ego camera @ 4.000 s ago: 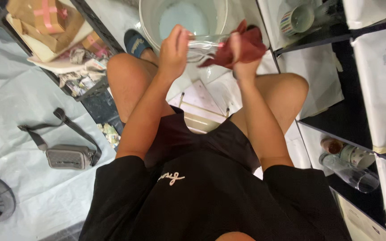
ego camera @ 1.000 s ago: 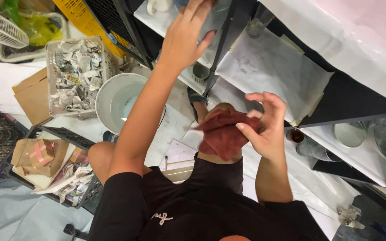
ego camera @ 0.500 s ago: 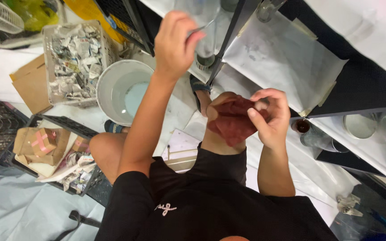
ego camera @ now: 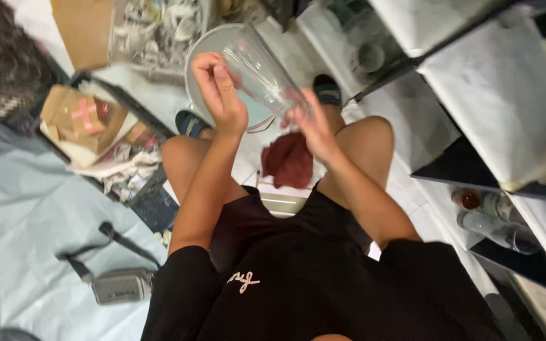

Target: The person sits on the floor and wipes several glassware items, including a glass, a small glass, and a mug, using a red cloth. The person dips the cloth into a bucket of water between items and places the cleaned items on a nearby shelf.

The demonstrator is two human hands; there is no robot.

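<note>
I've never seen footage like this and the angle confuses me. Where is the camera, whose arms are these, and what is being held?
The camera sits on a person's head and looks straight down, so you see their own black shirt, bare knees and both arms. The left hand and the right hand together hold a clear ribbed drinking glass, tilted above a round white bucket on the floor. A dark red cloth lies between the knees. To the left are a small grey pouch with a strap on a pale sheet and a cardboard box. To the right stand shelves lined with white paper, with glassware on the lower one.
</note>
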